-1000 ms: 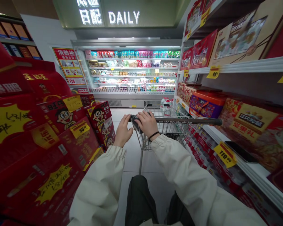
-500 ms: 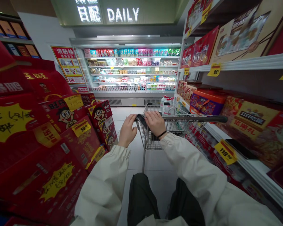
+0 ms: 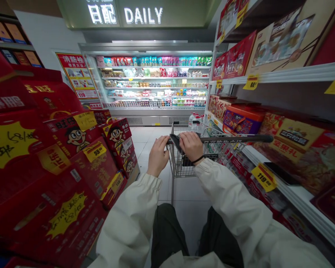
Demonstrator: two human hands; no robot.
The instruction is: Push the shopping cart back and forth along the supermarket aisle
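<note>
A wire shopping cart [image 3: 181, 171] stands in front of me, its dark handle bar [image 3: 240, 139] running out to the right. My left hand [image 3: 158, 156] is closed around the bar's left end. Close beside it, my right hand [image 3: 191, 147], with a black band at the wrist, is curled over the bar a little further along. Between the hands shows a black corner piece [image 3: 176, 143] of the handle. Both sets of fingertips are partly hidden behind the bar. A dark flat item [image 3: 187, 160] is in the cart, partly covered by my right hand.
Stacked red gift boxes [image 3: 58, 193] crowd the left side. On the right, a shelf [image 3: 298, 72] of boxed snacks runs close to the cart's handle; a dark phone-like slab [image 3: 281, 173] lies on its lower ledge. A lit refrigerated case [image 3: 147, 121] spans the far end.
The hands and the cart handle have shifted slightly right in view. The boxes and shelves have shifted slightly left. Both hands keep their hold on the bar.
</note>
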